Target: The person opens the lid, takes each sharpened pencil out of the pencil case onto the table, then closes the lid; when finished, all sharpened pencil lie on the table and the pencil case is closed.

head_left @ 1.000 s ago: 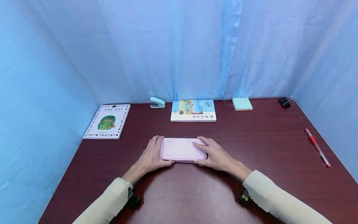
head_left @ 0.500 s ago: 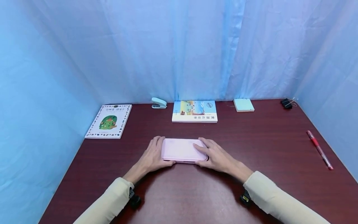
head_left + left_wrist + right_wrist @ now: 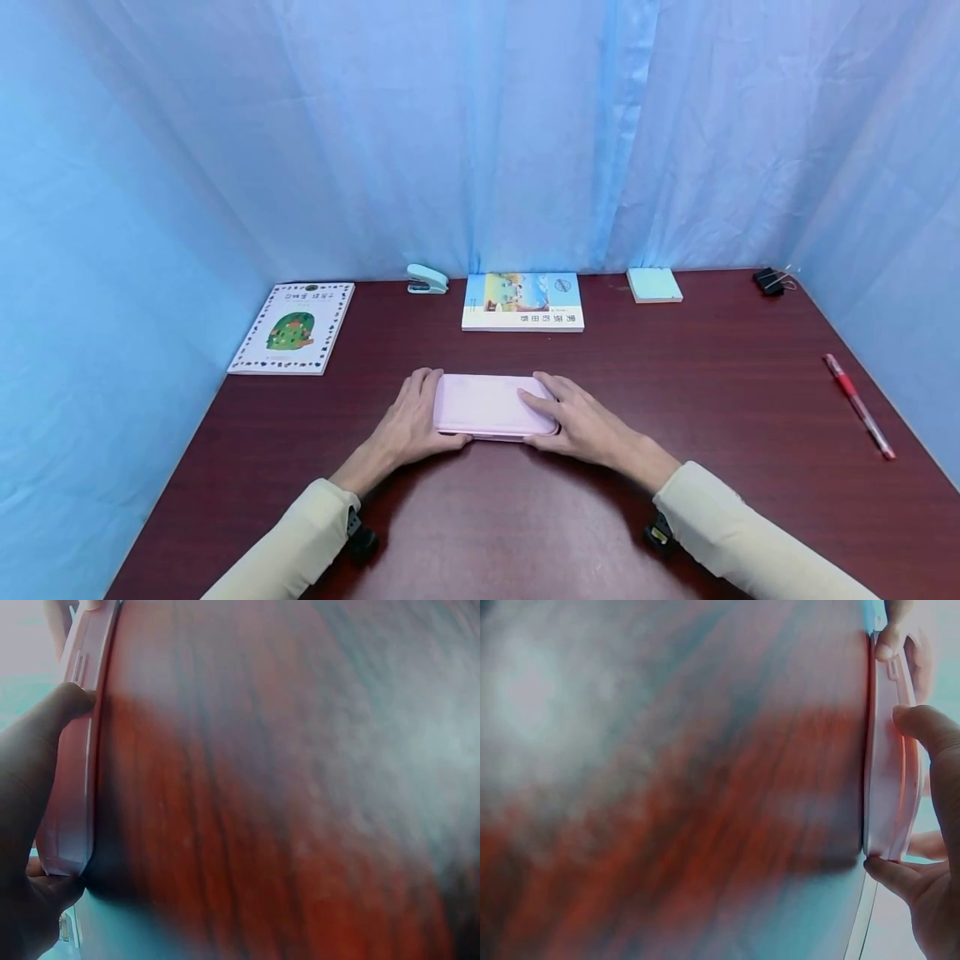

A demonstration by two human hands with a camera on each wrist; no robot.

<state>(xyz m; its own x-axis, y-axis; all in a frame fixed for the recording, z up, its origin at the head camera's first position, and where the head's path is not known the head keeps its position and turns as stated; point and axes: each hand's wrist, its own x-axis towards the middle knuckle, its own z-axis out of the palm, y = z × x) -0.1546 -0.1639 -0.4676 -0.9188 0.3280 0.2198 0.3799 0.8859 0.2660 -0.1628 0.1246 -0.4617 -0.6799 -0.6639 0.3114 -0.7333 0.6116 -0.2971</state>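
Observation:
A pink, rounded rectangular pencil case [image 3: 483, 404] lies lid up on the dark red table, long side toward me. My left hand [image 3: 408, 425] grips its left end, with the thumb along the front edge and the other fingers around the far corner. At the right end my right hand [image 3: 581, 421] holds it too, thumb in front and one finger lying on the lid. The left wrist view shows the front wall of the case [image 3: 71, 787] and a small clasp beyond the thumb. In the right wrist view, the case [image 3: 885, 772] stays down against the tabletop.
Along the back lie a white picture book [image 3: 292, 328], a mint stapler [image 3: 427, 279], a thicker book [image 3: 522, 302], a pale green note pad [image 3: 654, 285] and a black binder clip [image 3: 769, 282]. A red pen [image 3: 859, 407] lies near the right edge. Blue curtains [image 3: 375, 142] enclose the table.
The head view has shifted slightly, so everything sits a little lower and to the right. Both hands keep the same hold on the pencil case, which stays in place on the table.

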